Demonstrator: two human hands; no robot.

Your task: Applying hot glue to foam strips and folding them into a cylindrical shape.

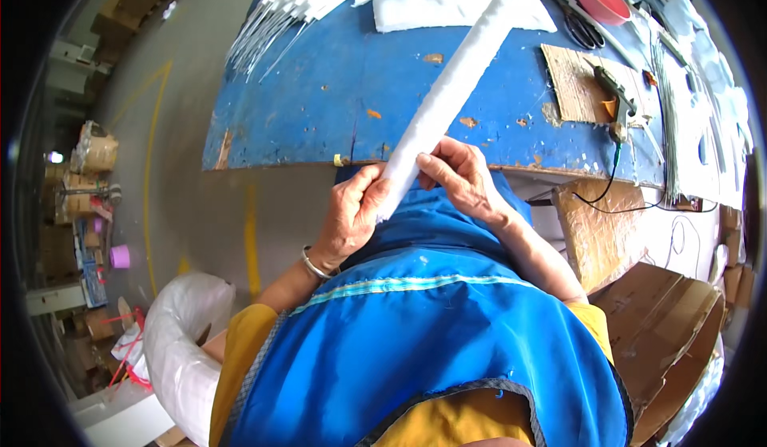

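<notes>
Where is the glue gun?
The glue gun lies on a cardboard piece at the blue table's right side, below the scissors.

lower end of white foam roll [455,87] covered by both hands, scissors [577,17] partly overlapped, shelf goods [80,199] blurred

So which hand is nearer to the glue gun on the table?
Right. The right hand holds the white foam roll near the table edge, closer to the glue gun; the left hand holds the roll's lower end, farther away.
</notes>
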